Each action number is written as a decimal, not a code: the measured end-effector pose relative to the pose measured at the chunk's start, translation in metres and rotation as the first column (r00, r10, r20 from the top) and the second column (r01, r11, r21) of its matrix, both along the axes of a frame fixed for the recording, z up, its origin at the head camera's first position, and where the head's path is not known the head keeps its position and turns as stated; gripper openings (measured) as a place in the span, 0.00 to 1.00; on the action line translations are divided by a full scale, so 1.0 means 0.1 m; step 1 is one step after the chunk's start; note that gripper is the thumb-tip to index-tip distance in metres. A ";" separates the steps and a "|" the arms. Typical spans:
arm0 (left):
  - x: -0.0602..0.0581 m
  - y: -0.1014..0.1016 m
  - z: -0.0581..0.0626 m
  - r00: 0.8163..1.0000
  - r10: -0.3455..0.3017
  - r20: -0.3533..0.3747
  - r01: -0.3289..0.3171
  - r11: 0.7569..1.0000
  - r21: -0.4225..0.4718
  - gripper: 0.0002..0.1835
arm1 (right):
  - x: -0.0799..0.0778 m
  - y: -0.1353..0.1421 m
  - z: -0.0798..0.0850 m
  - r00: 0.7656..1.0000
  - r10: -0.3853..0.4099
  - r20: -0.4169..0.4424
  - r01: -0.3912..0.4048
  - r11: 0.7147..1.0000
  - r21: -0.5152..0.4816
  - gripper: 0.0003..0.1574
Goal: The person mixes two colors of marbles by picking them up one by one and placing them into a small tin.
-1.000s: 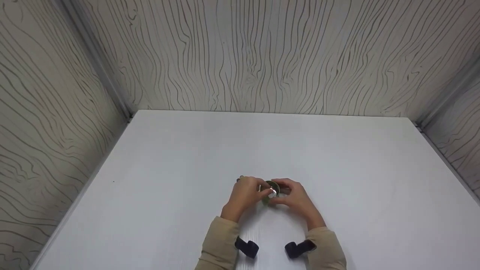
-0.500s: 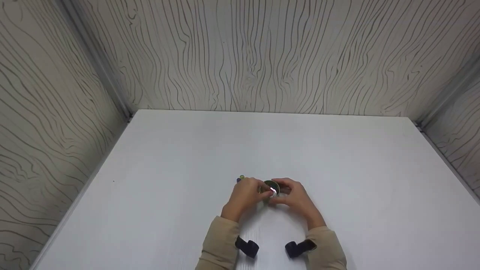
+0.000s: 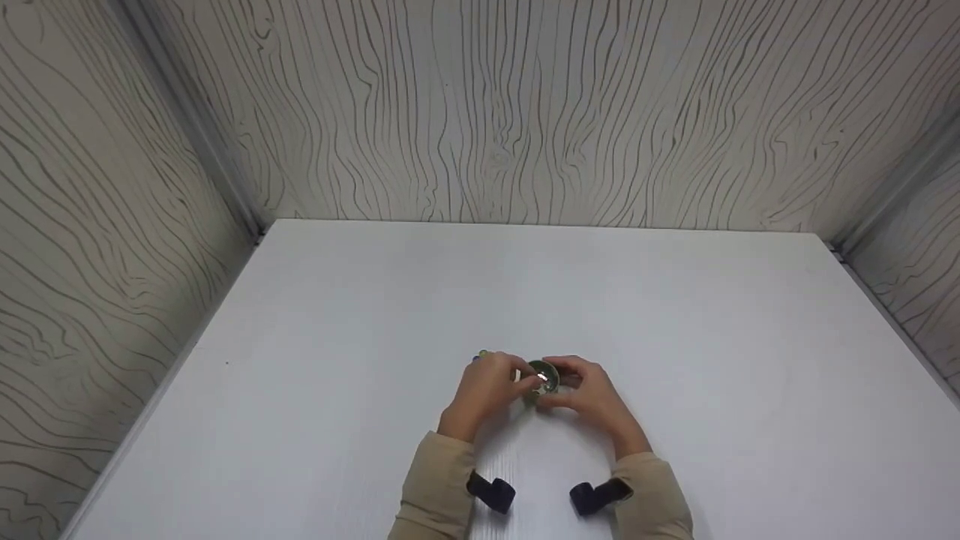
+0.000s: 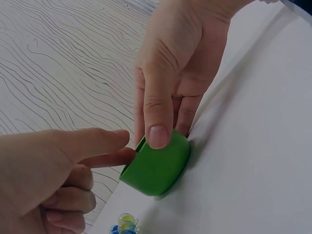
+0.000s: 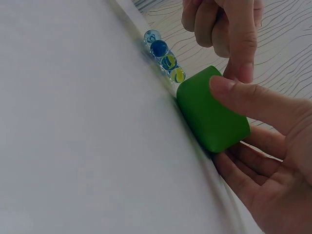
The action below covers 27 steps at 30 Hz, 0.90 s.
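Observation:
A small green cup (image 4: 161, 165) stands on the white table with its rim facing up. My right hand (image 3: 592, 390) grips it, thumb pressed on the near wall and fingers behind it. My left hand (image 3: 487, 382) is at the cup's opposite side, its index fingertip dipped inside the rim and hidden by the wall. Above the rim, the left thumb (image 4: 105, 141) lies near that index finger, while the other fingers are curled in. I cannot tell whether the left fingertips pinch anything. A bright glint (image 3: 541, 377) shows inside the cup.
Several glass marbles (image 5: 159, 48), blue, yellow and clear, sit in a cluster on the table beyond the left hand, close to the cup. Wood-grain panels (image 3: 480, 112) rise behind the table and at both sides. Dark wrist cameras (image 3: 495, 495) project from both sleeves.
My left hand has shifted slightly left, its fingertips drawing back a little so more of the cup's inside shows. The right hand and the cup have stayed in place.

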State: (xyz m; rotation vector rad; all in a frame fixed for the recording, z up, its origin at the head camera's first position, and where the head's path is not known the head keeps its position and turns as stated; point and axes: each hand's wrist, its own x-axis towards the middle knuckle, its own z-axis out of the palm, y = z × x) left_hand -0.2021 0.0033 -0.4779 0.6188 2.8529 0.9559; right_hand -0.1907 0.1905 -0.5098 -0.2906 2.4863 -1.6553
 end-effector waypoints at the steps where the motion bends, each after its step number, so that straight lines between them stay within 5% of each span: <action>1: 0.00 0.00 0.00 1.000 0.003 0.002 -0.003 1.000 0.006 0.11 | 0.00 0.00 0.00 1.000 0.000 0.002 0.000 1.000 -0.003 0.39; 27: -0.03 -0.10 0.05 1.000 0.029 0.000 -0.028 0.997 0.068 0.11 | 0.00 -0.01 0.00 1.000 0.000 -0.012 0.000 1.000 -0.014 0.40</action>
